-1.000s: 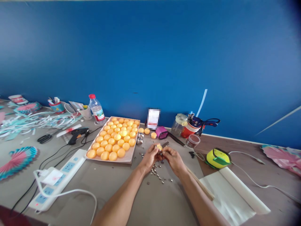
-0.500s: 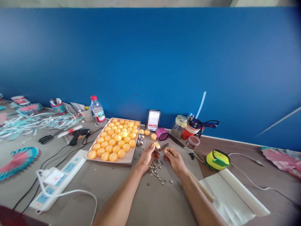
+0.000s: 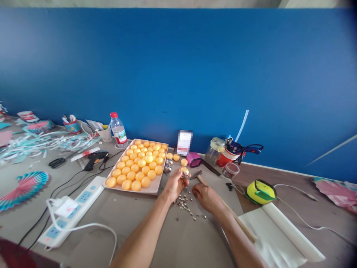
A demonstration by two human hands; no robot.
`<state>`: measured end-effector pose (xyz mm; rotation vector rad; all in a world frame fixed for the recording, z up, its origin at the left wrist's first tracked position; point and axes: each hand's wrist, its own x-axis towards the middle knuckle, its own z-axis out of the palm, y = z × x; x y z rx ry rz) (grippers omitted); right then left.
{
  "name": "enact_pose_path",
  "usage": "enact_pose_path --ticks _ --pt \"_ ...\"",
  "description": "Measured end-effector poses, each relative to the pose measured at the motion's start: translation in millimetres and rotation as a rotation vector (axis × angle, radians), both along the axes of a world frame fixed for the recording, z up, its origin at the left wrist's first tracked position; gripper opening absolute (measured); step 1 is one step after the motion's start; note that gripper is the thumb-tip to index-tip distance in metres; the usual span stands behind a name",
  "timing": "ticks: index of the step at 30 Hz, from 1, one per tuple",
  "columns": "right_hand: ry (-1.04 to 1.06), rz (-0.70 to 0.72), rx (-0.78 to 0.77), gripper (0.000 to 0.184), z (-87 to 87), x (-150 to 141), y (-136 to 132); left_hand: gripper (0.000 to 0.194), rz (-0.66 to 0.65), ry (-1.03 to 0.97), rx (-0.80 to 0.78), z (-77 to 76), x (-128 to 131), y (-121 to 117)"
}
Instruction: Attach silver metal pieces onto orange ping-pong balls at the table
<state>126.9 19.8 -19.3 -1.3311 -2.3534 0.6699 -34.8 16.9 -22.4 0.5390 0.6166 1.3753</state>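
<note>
My left hand [image 3: 175,185] is closed around an orange ping-pong ball [image 3: 185,170] whose lower side is covered with shiny silver studs. My right hand [image 3: 206,196] is low over the table, its fingers curled together beside small scattered silver studs [image 3: 183,204]; anything between the fingertips is too small to make out. Under my right wrist and forearm runs a hammer [image 3: 202,180], its head pointing toward the ball. Left of my left hand, two stud-covered balls [image 3: 168,168] lie by the box. A shallow box [image 3: 150,189] holds rows of plain orange balls [image 3: 135,168].
On the left are a power strip [image 3: 80,212], a glue gun [image 3: 96,159], scissors [image 3: 57,162] and a water bottle [image 3: 118,130]. Behind stand a glass jar [image 3: 214,150] and a red cup [image 3: 224,158]. A yellow-green strap roll [image 3: 258,191] and white sheet [image 3: 279,234] lie right.
My right hand has moved away from the ball and down beside the loose studs, uncovering more of the hammer. My left hand still holds the ball. The view has shifted slightly.
</note>
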Motion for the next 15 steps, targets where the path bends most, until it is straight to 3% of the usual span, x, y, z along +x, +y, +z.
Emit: enact_pose_path --ticks 3,7,11,15 --pt "-0.048 -0.024 -0.014 0.02 -0.4 0 0 0.029 0.002 -0.023 -0.018 -0.2 -1 0" --pt "0.182 -0.053 -0.018 0.02 -9.7 4 4 0.027 0.006 -0.08 -0.067 0.1 -4 1" --pt "0.534 -0.176 -0.324 0.025 -17.6 6 9 0.027 0.012 -0.126 -0.097 0.2 -5 1" --pt "1.009 -0.323 -0.584 0.032 -12.3 5 11 0.025 -0.014 -0.127 -0.069 -0.4 -3 0"
